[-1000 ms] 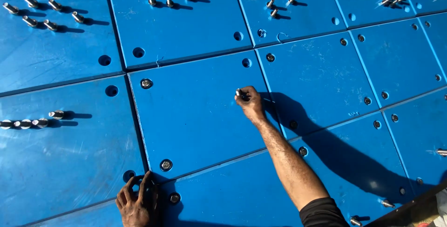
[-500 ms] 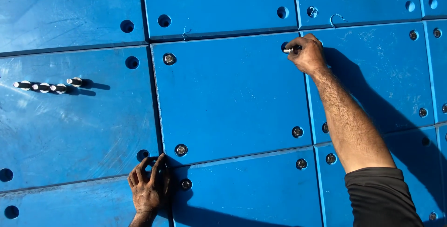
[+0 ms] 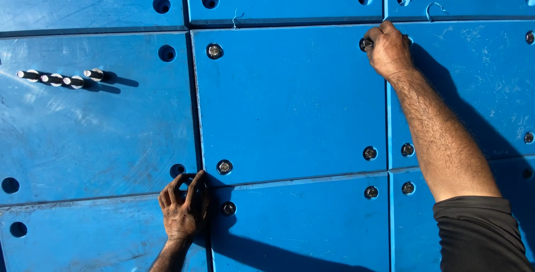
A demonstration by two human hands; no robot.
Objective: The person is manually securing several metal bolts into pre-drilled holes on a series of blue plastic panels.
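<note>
The right hand (image 3: 388, 49) is curled into a loose fist over the top right corner of the middle blue panel (image 3: 290, 105), its fingers pinching a bolt (image 3: 365, 43) whose metal head just peeks out at the left of the knuckles. The hand covers the rest of the bolt and the hole it sits in, so how deep it is seated cannot be told. The forearm runs down to a dark sleeve (image 3: 479, 233) cut off by the bottom right edge, and its shadow darkens the panel to the right.

The left hand (image 3: 183, 208) lies well apart, low at the seam where 4 panels meet. Its fingers are spread and pressed flat on the panel surface, fingertips curling at an open hole (image 3: 177, 170); part of that hole is hidden by them. It holds nothing. Its wrist is cut off by the bottom edge.

Near the left hand, 2 seated bolt heads show: 1 (image 3: 224, 166) in the middle panel's lower left corner and 1 (image 3: 228, 208) just below the seam. A row of 4 loose bolts (image 3: 58, 78) lies on the left panel, far from both hands. More holes along the top edge are partly cropped.
</note>
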